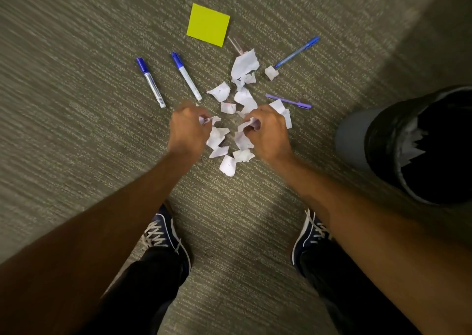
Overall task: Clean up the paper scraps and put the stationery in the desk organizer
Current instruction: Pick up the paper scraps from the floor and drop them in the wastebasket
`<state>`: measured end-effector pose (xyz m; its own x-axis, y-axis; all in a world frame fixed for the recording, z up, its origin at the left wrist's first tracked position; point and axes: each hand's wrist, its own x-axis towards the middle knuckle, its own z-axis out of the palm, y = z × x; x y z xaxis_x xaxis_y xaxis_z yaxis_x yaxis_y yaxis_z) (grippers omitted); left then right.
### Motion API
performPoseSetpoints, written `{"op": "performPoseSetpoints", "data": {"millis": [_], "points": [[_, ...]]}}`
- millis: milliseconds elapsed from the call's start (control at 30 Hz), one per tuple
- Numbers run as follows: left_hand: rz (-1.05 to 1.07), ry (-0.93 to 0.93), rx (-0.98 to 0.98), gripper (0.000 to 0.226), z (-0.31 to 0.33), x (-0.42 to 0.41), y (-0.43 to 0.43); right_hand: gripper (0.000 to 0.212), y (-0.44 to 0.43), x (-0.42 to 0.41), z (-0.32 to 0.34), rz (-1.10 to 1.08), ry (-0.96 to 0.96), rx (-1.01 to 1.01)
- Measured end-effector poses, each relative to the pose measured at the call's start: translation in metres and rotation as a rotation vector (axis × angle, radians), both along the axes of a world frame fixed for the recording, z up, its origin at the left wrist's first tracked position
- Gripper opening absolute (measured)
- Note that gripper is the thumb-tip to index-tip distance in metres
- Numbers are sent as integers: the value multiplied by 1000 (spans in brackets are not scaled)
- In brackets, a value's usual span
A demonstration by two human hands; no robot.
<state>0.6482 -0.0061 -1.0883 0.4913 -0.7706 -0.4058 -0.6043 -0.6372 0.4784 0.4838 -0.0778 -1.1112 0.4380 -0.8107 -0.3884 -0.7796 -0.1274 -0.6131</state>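
Several torn white paper scraps (244, 97) lie scattered on the carpet in front of me. My left hand (187, 129) is closed around a scrap at the pile's left edge. My right hand (268, 130) grips another scrap at the pile's right side. Two blue-capped markers (150, 86) (186, 75) rest left of the pile. A blue pen (297, 52) and a purple pen (288, 101) lie to the right. Beyond the pile sits a yellow sticky-note pad (208, 25), with a clear pen (236, 45) just right of it. No desk organizer is in view.
A grey waste bin (357, 140) with a black liner stands at the right and holds some paper. My two dark blue shoes (163, 235) (310, 235) are planted on the carpet below the pile.
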Motion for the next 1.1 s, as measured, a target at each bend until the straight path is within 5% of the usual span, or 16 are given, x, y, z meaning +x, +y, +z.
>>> {"op": "performPoseSetpoints", "data": {"millis": [567,800,1100], "points": [[-283,194,-293,17,183,-157,-98,14,-43,-158,193,-537,-96,-139],[-484,260,-247,11,190,-255,-135,14,-55,-251,201,-627,60,-152],[-700,235,-58,22,126,-321,-161,22,-77,-315,135,-472,235,-12]]}}
